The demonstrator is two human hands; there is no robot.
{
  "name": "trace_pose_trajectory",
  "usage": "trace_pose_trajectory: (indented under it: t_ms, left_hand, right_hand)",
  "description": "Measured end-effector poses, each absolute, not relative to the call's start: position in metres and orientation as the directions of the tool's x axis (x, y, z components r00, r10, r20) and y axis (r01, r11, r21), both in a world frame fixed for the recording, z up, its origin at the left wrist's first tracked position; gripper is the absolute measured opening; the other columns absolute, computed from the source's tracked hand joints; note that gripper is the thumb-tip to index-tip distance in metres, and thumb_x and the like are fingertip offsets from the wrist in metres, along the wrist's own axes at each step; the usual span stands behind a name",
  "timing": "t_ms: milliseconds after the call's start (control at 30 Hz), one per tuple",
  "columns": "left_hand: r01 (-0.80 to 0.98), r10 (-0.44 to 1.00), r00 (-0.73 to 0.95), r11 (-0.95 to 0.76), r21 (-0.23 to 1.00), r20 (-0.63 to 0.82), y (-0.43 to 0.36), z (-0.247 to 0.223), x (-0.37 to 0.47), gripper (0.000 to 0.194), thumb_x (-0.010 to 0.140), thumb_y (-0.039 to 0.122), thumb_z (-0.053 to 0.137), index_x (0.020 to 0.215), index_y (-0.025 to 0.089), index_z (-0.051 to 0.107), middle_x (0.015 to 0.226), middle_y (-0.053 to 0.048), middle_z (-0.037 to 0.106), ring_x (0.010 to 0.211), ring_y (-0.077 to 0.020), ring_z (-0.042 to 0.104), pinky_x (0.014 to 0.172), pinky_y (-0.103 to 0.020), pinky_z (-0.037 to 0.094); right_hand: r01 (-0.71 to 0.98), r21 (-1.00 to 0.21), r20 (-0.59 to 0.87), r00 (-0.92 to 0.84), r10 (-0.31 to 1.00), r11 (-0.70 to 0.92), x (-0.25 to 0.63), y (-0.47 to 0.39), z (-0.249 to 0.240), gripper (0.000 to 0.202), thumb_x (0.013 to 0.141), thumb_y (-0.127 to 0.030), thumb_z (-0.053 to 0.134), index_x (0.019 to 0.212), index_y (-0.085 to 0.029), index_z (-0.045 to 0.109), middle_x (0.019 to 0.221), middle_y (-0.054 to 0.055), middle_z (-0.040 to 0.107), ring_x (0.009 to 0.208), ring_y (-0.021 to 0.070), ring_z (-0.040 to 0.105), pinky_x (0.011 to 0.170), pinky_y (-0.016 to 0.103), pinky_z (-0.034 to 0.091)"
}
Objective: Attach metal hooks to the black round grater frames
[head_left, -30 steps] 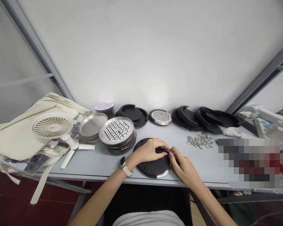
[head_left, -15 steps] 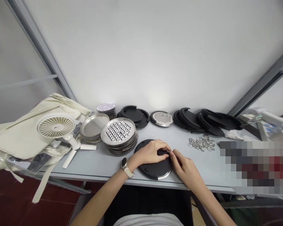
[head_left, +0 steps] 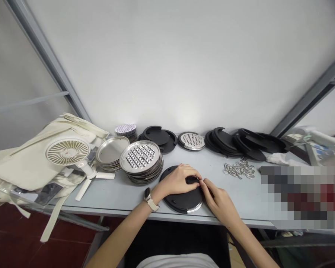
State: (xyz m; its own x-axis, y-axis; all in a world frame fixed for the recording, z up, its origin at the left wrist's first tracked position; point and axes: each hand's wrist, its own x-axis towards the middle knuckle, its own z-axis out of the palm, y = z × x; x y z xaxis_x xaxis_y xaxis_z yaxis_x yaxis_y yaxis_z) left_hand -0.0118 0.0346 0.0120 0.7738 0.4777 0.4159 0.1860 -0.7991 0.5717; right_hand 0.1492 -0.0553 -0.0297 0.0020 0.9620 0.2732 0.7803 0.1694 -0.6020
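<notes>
A black round grater base (head_left: 181,201) lies flat near the table's front edge, with a silvery metal rim showing at its lower right. My left hand (head_left: 181,180) lies over it, thumb and fingers curled closed on its right side. At that right edge my right hand (head_left: 219,199) pinches thumb and forefinger together against the left fingertips. Whatever sits in the pinch is too small and covered to make out. Up and to the right lies a pile of small metal clips (head_left: 239,169). Left of the base stands a stack of metal grater discs (head_left: 141,157).
Plain metal discs (head_left: 113,150), a white fan (head_left: 67,152) and a cream bag (head_left: 25,160) occupy the left. Along the wall are black bases (head_left: 159,136), a fitted grater (head_left: 192,140) and more black bases (head_left: 226,143). A blurred patch covers the right.
Both hands stay at the base's right edge, with the right fingers shifting slightly left. A small shiny bit seen between the fingertips earlier is now mostly covered. The whole view has shifted slightly.
</notes>
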Motion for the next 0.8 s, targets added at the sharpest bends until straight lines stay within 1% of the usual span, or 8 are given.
trace_pose_trajectory:
  t_ms: [300,467,633,800]
  left_hand:
    - [0.152,0.472,0.78,-0.78,0.608,0.411,0.0345,0.0146,-0.0121,0.015,0.079,0.014,0.06,0.093,0.017,0.063,0.093,-0.003,0.069,0.094,-0.016,0.06,0.092,-0.029,0.042]
    - [0.165,0.487,0.781,-0.764,0.624,0.39,0.0339,0.0146,-0.012,0.016,0.079,0.013,0.059,0.095,0.018,0.064,0.095,-0.003,0.068,0.096,-0.0165,0.06,0.092,-0.03,0.043]
    - [0.143,0.467,0.79,-0.771,0.621,0.398,0.0351,0.013,-0.0124,0.019,0.081,0.015,0.06,0.098,0.017,0.065,0.095,-0.003,0.068,0.095,-0.0152,0.059,0.091,-0.027,0.042]
    - [0.127,0.456,0.794,-0.771,0.624,0.402,0.0359,0.0116,-0.013,0.02,0.081,0.015,0.061,0.1,0.016,0.065,0.095,-0.004,0.068,0.094,-0.0148,0.059,0.091,-0.027,0.042]
  right_hand:
    - [0.788,-0.57,0.342,-0.03,0.939,0.232,0.1486,-0.0557,-0.0293,0.026,0.097,-0.035,0.028,0.078,-0.024,0.042,0.057,-0.002,0.05,0.047,0.0141,0.048,0.048,0.023,0.034]
    - [0.8,-0.553,0.365,-0.019,0.931,0.233,0.1494,-0.0561,-0.0305,0.027,0.097,-0.033,0.029,0.076,-0.023,0.043,0.056,-0.003,0.05,0.045,0.0126,0.046,0.047,0.022,0.034]
    - [0.811,-0.538,0.382,-0.01,0.924,0.231,0.1495,-0.0567,-0.0303,0.028,0.097,-0.033,0.029,0.075,-0.023,0.043,0.055,-0.003,0.048,0.044,0.0123,0.045,0.047,0.021,0.034]
    - [0.816,-0.528,0.4,-0.005,0.917,0.235,0.149,-0.0575,-0.0297,0.028,0.097,-0.032,0.03,0.075,-0.022,0.045,0.055,-0.003,0.049,0.044,0.0117,0.045,0.046,0.021,0.033]
